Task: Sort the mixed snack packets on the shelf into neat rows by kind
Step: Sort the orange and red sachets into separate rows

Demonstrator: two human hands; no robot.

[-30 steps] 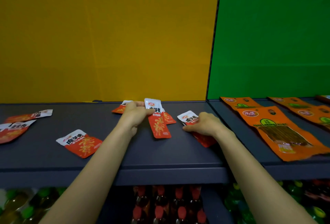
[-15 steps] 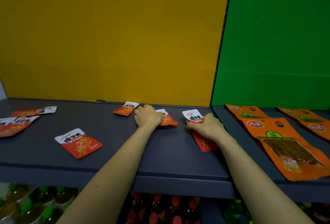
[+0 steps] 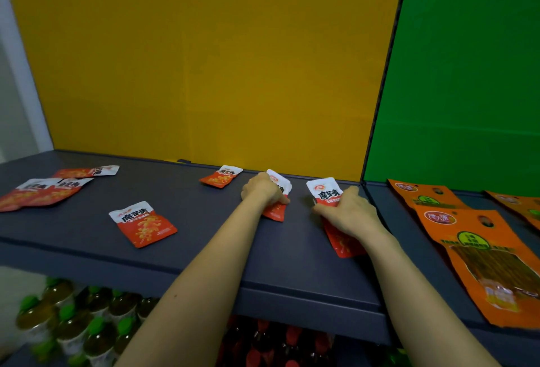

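Observation:
Small red-and-white snack packets lie on a dark grey shelf [image 3: 204,249]. My left hand [image 3: 263,190] grips one packet [image 3: 281,185] near the back middle, fingers curled over it. My right hand [image 3: 347,213] presses on another red-and-white packet [image 3: 325,191], whose red end sticks out beneath my wrist. A loose packet [image 3: 220,176] lies just left of my left hand. One more packet [image 3: 143,223] sits nearer the front left. Several packets [image 3: 46,191] overlap at the far left.
Large orange packets [image 3: 479,252] lie flat on the adjoining shelf to the right, below a green back panel. A yellow panel backs the main shelf. On the level below stand green-capped bottles [image 3: 73,320] and red-capped bottles [image 3: 280,349].
My left hand has lowered the lifted packet onto the shelf and now rests over it. My right hand stays on its packet. The camera view has shifted leftward.

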